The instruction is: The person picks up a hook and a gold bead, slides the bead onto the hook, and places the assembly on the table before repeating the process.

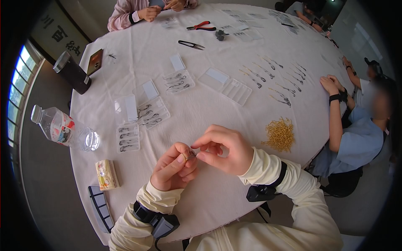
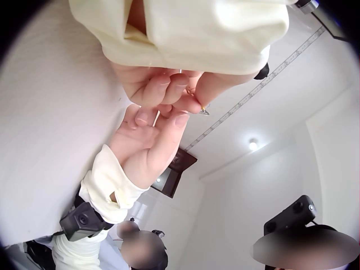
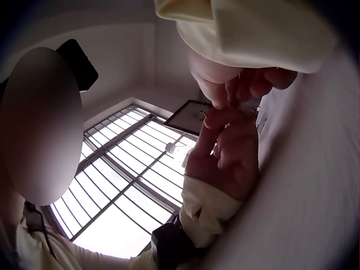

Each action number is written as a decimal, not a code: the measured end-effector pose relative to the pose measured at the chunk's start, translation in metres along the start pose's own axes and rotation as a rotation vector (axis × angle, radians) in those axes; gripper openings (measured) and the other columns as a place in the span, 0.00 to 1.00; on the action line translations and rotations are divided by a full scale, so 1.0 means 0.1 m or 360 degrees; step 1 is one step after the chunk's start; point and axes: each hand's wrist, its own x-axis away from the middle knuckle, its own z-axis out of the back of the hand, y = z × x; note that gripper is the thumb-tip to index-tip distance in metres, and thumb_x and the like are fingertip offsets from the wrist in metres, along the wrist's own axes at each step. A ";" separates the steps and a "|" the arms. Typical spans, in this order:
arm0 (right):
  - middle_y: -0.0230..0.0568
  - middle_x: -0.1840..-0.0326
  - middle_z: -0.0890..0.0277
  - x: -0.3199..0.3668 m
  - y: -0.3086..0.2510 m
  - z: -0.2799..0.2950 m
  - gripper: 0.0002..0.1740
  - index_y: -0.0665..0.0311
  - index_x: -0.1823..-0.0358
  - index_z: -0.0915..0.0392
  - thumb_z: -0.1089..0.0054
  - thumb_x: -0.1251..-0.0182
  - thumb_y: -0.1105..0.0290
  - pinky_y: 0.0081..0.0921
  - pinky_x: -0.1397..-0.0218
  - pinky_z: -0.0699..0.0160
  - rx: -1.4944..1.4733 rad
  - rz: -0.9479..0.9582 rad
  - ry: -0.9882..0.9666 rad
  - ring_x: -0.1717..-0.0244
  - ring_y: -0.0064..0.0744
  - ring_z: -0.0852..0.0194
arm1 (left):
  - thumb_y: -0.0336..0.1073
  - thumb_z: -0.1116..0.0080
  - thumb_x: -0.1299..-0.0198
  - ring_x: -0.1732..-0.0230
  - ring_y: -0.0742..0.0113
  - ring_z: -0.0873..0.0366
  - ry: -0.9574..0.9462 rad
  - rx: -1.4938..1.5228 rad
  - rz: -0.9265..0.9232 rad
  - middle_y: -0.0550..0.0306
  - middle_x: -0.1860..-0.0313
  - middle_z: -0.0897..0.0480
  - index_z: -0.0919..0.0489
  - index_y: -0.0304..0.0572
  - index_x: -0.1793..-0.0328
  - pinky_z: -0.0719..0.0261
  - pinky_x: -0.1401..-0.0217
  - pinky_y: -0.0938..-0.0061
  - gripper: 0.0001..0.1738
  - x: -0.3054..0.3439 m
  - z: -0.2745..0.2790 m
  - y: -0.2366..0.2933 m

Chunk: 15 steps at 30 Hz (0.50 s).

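Observation:
My left hand (image 1: 173, 167) pinches a small metal piece (image 1: 191, 154) with gold and dark parts between thumb and forefinger, over the near part of the table. From the right comes my right hand (image 1: 226, 149), its thumb and forefinger curled about the piece's other end. The left wrist view shows a gold bit with a dark tip (image 2: 203, 111) poking out past the left fingertips; most of the piece is hidden by fingers. Both hands' fingertips nearly meet in the right wrist view, where the left hand (image 3: 228, 149) is below.
A pile of gold pieces (image 1: 279, 134) lies at right, beyond it rows of dark-tipped gold pieces (image 1: 287, 87). Clear compartment boxes (image 1: 127, 140) hold dark hook-like pieces. A water bottle (image 1: 63, 129), tissue pack (image 1: 107, 175), thread snips (image 1: 191, 44) and red-handled pliers (image 1: 203, 26) stand or lie around. Other people sit opposite and right.

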 end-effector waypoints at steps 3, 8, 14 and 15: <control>0.31 0.67 0.25 0.02 0.06 -0.05 0.07 0.63 0.60 0.18 0.32 0.40 0.75 0.18 0.71 0.31 -0.0193 -0.0110 -0.0025 0.75 0.18 0.32 | 0.35 0.49 0.29 0.73 0.78 0.46 0.0027 -0.0040 -0.0003 0.66 0.67 0.33 0.29 0.48 0.53 0.44 0.70 0.81 0.03 0.00 -0.02 0.00; 0.30 0.67 0.25 0.03 0.06 -0.08 0.06 0.62 0.61 0.17 0.32 0.39 0.75 0.17 0.68 0.30 -0.0371 -0.0223 0.0005 0.74 0.17 0.32 | 0.36 0.48 0.29 0.73 0.77 0.46 0.0061 -0.0070 -0.0005 0.66 0.68 0.33 0.29 0.48 0.53 0.45 0.70 0.81 0.04 0.00 -0.02 -0.01; 0.32 0.62 0.19 0.04 0.07 -0.06 0.07 0.66 0.58 0.19 0.34 0.35 0.75 0.17 0.57 0.22 -0.0783 -0.0467 -0.0101 0.63 0.17 0.22 | 0.36 0.48 0.29 0.73 0.77 0.45 0.0055 -0.0082 -0.0004 0.67 0.69 0.35 0.30 0.47 0.53 0.44 0.70 0.80 0.05 -0.01 -0.02 -0.02; 0.32 0.61 0.19 0.03 0.06 -0.04 0.07 0.66 0.57 0.21 0.35 0.35 0.77 0.18 0.54 0.23 -0.0891 -0.0551 -0.0163 0.59 0.18 0.22 | 0.36 0.47 0.29 0.73 0.77 0.45 0.0064 -0.0092 0.0003 0.67 0.69 0.35 0.31 0.47 0.53 0.45 0.70 0.80 0.05 -0.01 -0.03 -0.01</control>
